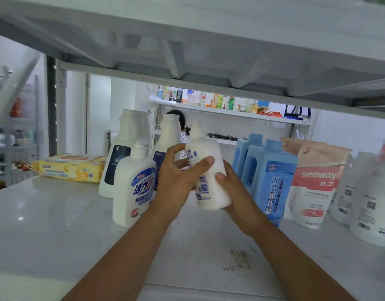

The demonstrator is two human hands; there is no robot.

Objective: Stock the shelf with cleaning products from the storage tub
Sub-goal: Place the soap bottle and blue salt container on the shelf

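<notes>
White plastic bottle [211, 148], smooth, narrow-necked, is held tilted over the shelf [57, 224] between both hands. Left hand [178, 177]: grip curled round the labelled side, thumb laid across. Right hand [235, 187]: grip wrapped behind, thumb beside a barcode. The bottle's blue print cannot be read. Pump bottle [133, 187], white with a blue label, is stood at left; square blue bottles [272, 181] marked 液态爆炸盐 and a "seaway" pouch [313, 183] at right. Shelf is glossy white, scuffed in front; stocked racking [230, 112] is seen beyond.
</notes>
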